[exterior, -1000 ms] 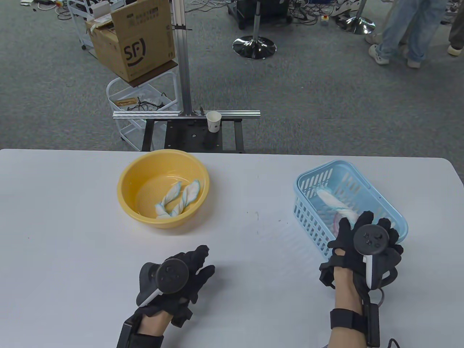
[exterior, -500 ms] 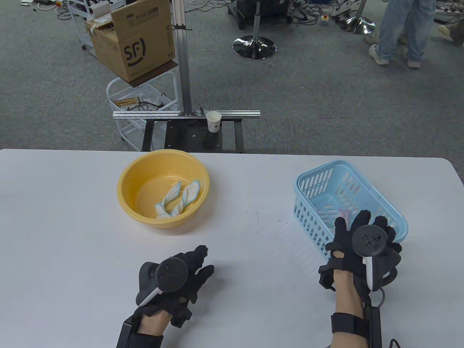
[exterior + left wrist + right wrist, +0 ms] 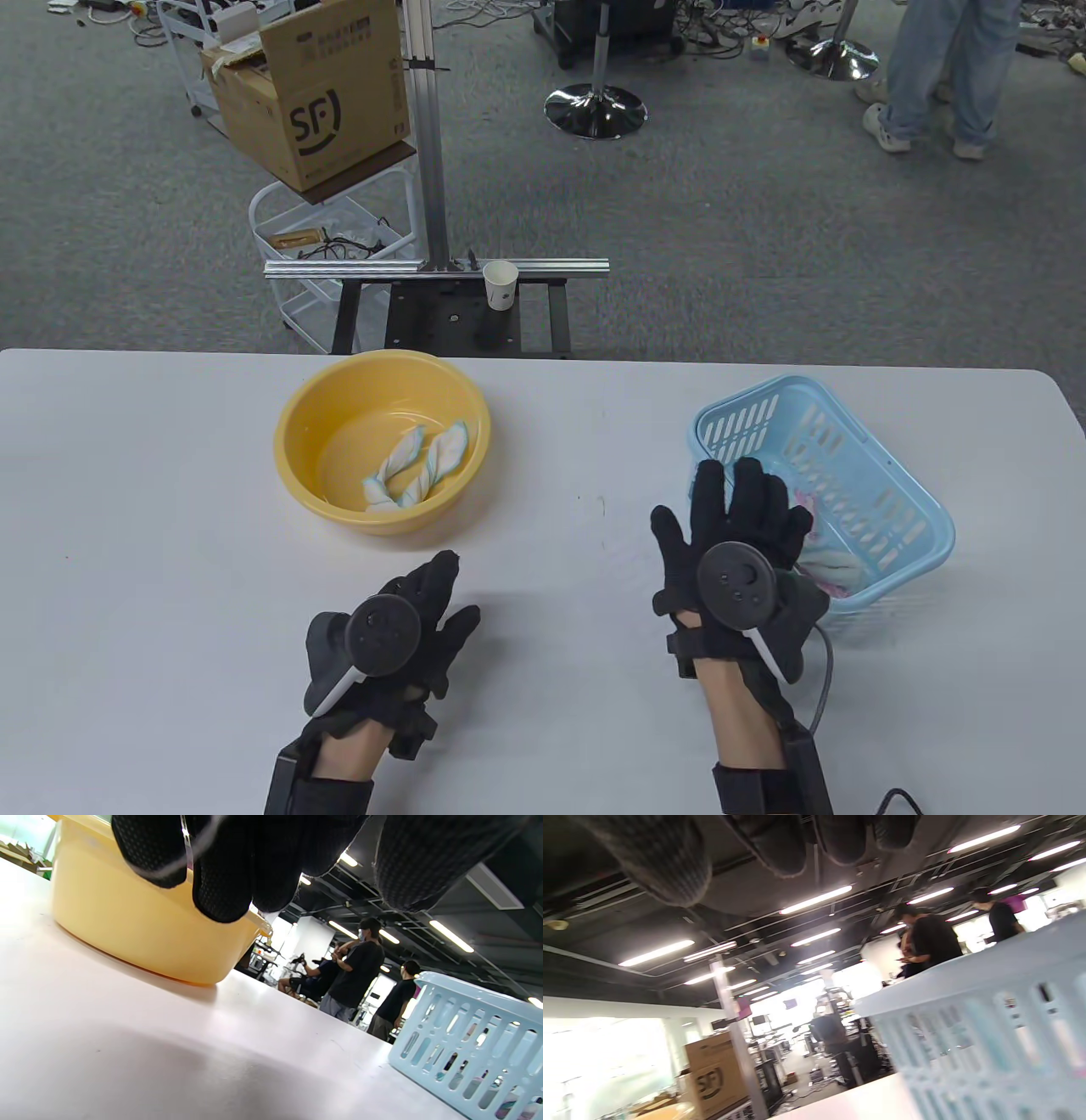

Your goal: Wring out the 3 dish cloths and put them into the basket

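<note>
Workshop floor with grey carpet; white tabletop (image 3: 153, 475) carries all items. Yellow basin (image 3: 293, 471), left of centre toward the far edge: two twisted dish cloths (image 3: 416, 467) lying side by side, long axes running near-left to far-right. Blue basket (image 3: 916, 501), right side: one cloth (image 3: 836, 569) inside. Left hand (image 3: 399, 628), near edge, fingers relaxed, empty (the nearer hand to the basin, which lies beyond it). Right hand (image 3: 734, 543), fingers spread, empty, beside the basket's left wall.

Bare table (image 3: 585, 475) between yellow basin (image 3: 293, 475) and blue basket (image 3: 925, 509), both hands short of either.
</note>
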Tool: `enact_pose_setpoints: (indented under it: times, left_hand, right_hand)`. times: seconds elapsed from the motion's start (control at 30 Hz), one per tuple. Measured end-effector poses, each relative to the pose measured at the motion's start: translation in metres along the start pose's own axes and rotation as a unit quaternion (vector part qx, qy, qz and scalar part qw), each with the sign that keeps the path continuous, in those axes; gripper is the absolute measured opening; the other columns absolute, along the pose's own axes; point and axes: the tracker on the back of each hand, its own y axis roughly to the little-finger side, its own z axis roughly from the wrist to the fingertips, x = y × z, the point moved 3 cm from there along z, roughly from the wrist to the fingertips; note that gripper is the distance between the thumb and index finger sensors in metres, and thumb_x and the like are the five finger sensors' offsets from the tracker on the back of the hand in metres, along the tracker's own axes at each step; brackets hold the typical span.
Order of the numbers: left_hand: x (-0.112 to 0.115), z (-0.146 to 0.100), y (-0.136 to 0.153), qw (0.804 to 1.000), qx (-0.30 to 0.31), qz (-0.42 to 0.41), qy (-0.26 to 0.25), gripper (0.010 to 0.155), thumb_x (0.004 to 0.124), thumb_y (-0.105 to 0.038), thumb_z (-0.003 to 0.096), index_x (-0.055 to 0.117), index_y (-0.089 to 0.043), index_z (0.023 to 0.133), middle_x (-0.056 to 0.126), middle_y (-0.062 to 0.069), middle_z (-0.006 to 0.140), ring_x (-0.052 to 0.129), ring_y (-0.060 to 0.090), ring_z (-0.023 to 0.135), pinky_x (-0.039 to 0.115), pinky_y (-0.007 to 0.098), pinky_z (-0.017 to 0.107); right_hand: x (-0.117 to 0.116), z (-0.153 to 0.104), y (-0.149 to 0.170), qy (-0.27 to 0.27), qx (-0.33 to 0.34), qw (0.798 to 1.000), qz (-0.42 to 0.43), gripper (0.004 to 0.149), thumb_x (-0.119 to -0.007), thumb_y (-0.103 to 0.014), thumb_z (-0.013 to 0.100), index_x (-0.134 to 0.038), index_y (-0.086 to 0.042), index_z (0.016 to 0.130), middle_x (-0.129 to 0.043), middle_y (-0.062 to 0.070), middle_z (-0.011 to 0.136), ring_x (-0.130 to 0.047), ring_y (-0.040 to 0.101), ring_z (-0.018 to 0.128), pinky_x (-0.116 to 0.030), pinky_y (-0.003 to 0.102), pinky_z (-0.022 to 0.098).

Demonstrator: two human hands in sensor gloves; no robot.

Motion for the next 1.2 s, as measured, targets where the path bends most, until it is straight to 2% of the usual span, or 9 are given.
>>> enact_pose_setpoints:
  times: [0.2, 0.47, 0.57, 0.6, 0.7, 0.9, 1.2]
  left_hand:
    - [0.003, 0.002, 0.008, 1.0, -0.021, 0.008, 0.01, 0.079, 0.082, -0.057, 0.0453, 0.046, -0.034, 0.112, 0.046, -0.008, 0.117, 0.054, 0.029, 0.112, 0.046, 0.06, 0.08]
    - [0.007, 0.004, 0.018, 0.999, -0.043, 0.013, 0.024, 0.086, 0.081, -0.059, 0.0452, 0.033, -0.038, 0.114, 0.027, -0.014, 0.12, 0.024, 0.022, 0.117, 0.026, 0.059, 0.082]
    - [0.008, 0.004, 0.02, 0.998, -0.052, 0.022, 0.03, 0.086, 0.08, -0.061, 0.047, 0.03, -0.039, 0.114, 0.023, -0.014, 0.12, 0.02, 0.021, 0.117, 0.021, 0.058, 0.082]
    - [0.009, 0.005, 0.021, 0.998, -0.054, 0.025, 0.031, 0.09, 0.081, -0.062, 0.044, 0.029, -0.039, 0.114, 0.022, -0.015, 0.12, 0.016, 0.021, 0.117, 0.02, 0.058, 0.082]
    - [0.011, 0.005, 0.023, 0.997, -0.061, 0.034, 0.036, 0.087, 0.08, -0.062, 0.0464, 0.03, -0.038, 0.114, 0.02, -0.014, 0.12, 0.015, 0.021, 0.117, 0.018, 0.058, 0.082]
    - [0.013, 0.003, 0.026, 0.995, -0.071, 0.059, 0.034, 0.089, 0.08, -0.063, 0.0439, 0.031, -0.037, 0.114, 0.02, -0.014, 0.12, 0.016, 0.022, 0.117, 0.018, 0.059, 0.082]
    - [-0.003, 0.0, 0.035, 0.994, -0.101, 0.046, 0.002, 0.089, 0.079, -0.064, 0.0439, 0.03, -0.037, 0.113, 0.021, -0.013, 0.119, 0.018, 0.023, 0.116, 0.023, 0.054, 0.083]
  right_hand:
    - [-0.043, -0.022, -0.027, -0.052, 0.079, 0.996, 0.005, 0.076, -0.075, -0.062, 0.052, -0.044, -0.024, 0.11, -0.035, 0.016, 0.118, -0.033, 0.049, 0.107, -0.028, 0.074, 0.07]
    - [-0.095, -0.049, -0.03, -0.124, 0.119, 0.985, -0.002, 0.079, -0.073, -0.065, 0.052, -0.037, -0.025, 0.111, -0.025, 0.015, 0.119, -0.022, 0.046, 0.109, -0.023, 0.074, 0.07]
    - [-0.1, -0.053, -0.028, -0.14, 0.121, 0.983, -0.001, 0.08, -0.072, -0.066, 0.052, -0.035, -0.026, 0.111, -0.022, 0.015, 0.119, -0.019, 0.046, 0.109, -0.021, 0.073, 0.069]
    - [-0.101, -0.055, -0.028, -0.142, 0.123, 0.982, 0.0, 0.08, -0.072, -0.066, 0.052, -0.036, -0.026, 0.111, -0.022, 0.015, 0.118, -0.019, 0.046, 0.109, -0.021, 0.073, 0.069]
    - [-0.101, -0.057, -0.027, -0.139, 0.123, 0.983, 0.003, 0.081, -0.072, -0.066, 0.052, -0.035, -0.026, 0.111, -0.022, 0.015, 0.118, -0.019, 0.046, 0.109, -0.021, 0.073, 0.069]
    - [-0.1, -0.062, -0.023, -0.142, 0.119, 0.983, 0.009, 0.081, -0.071, -0.066, 0.052, -0.036, -0.024, 0.111, -0.023, 0.016, 0.118, -0.021, 0.046, 0.109, -0.023, 0.073, 0.069]
    - [-0.101, -0.064, -0.02, -0.15, 0.106, 0.982, 0.036, 0.08, -0.072, -0.065, 0.052, -0.038, -0.023, 0.111, -0.026, 0.017, 0.118, -0.024, 0.047, 0.109, -0.025, 0.073, 0.07]
